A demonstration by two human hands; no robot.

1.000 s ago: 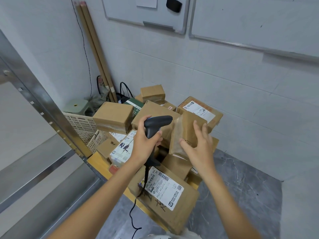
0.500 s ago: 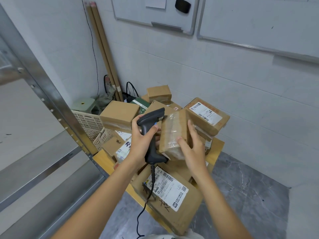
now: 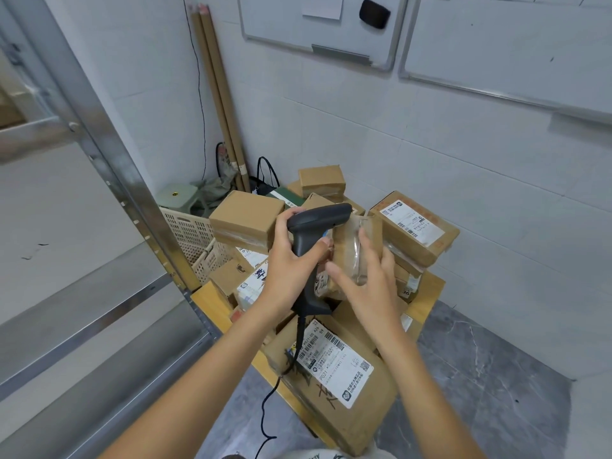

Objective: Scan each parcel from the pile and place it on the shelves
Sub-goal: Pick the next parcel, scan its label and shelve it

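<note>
Head view: left hand point(image 3: 291, 263) clamps the scanner point(image 3: 314, 233); right hand point(image 3: 371, 286) clasps a parcel point(image 3: 354, 256). Scanning step; next, find its label.

Head-worn camera looks down, close over the parcel pile point(image 3: 331, 260).

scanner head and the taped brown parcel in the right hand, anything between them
Nothing: in the head view the black handheld barcode scanner, gripped by the left hand, has its head right against the taped brown cardboard parcel that the right hand holds.
</note>
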